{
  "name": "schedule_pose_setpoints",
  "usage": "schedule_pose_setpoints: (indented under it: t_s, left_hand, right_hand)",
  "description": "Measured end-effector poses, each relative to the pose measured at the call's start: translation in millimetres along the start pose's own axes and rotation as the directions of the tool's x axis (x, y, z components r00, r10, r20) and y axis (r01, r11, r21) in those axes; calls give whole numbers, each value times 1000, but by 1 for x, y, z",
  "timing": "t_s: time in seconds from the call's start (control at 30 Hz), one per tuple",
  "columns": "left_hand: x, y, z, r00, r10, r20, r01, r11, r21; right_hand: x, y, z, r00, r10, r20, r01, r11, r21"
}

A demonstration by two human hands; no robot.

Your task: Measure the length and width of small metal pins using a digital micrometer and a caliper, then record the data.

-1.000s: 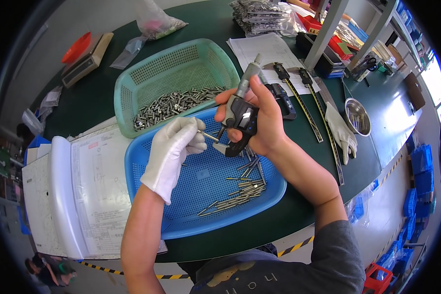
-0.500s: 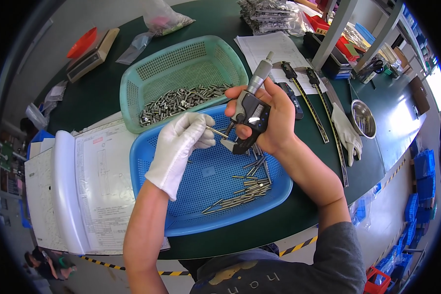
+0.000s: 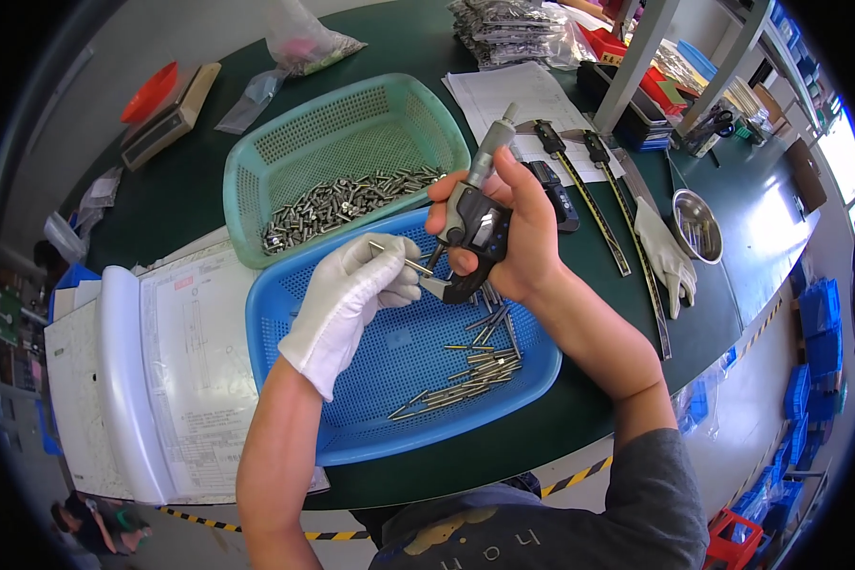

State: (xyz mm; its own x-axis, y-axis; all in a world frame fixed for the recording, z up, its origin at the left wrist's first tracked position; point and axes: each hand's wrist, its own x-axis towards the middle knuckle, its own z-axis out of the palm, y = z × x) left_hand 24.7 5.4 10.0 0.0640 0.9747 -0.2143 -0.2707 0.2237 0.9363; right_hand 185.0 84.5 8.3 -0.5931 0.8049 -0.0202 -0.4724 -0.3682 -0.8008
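Note:
My left hand [image 3: 337, 299], in a white glove, pinches a thin metal pin [image 3: 404, 259] between thumb and fingers. The pin slants down to the right, its far end by the measuring jaws of a digital micrometer [image 3: 473, 223]. Whether it touches both jaw faces is too small to tell. My bare right hand [image 3: 530, 223] is wrapped round the micrometer frame, the silver barrel pointing up. Below both hands is a blue perforated basket [image 3: 351, 446], with loose metal pins [image 3: 475, 378] lying mostly at its right side.
A green basket [image 3: 242, 185] of short metal parts stands behind the blue one. Left lies a drawing [image 3: 204, 351] in a plastic sleeve. To the right are calipers [image 3: 584, 195], a white glove [image 3: 663, 252] and a steel bowl [image 3: 698, 226]. A scale [image 3: 171, 114] sits far left.
My left hand has shifted its hold, and more of the pin shows above the gloved fingers. The micrometer stays at about the same place in my right hand. The whole view has shifted slightly.

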Motion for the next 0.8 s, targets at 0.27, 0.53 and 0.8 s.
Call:
schedule_pose_setpoints:
  t_s: [0.27,0.53,0.8]
  left_hand:
    - [0,-2,1,999,29,-16,-29,999,-30]
    - [2,-3,0,998,59,-28,-59,998,-6]
    - [1,-3,2,998,62,-28,-61,998,26]
  right_hand:
    - [0,2,3,999,-53,-9,53,998,-44]
    - [0,0,1,999,-25,38,24,999,44]
    - [0,1,-1,999,-33,38,33,999,-17]
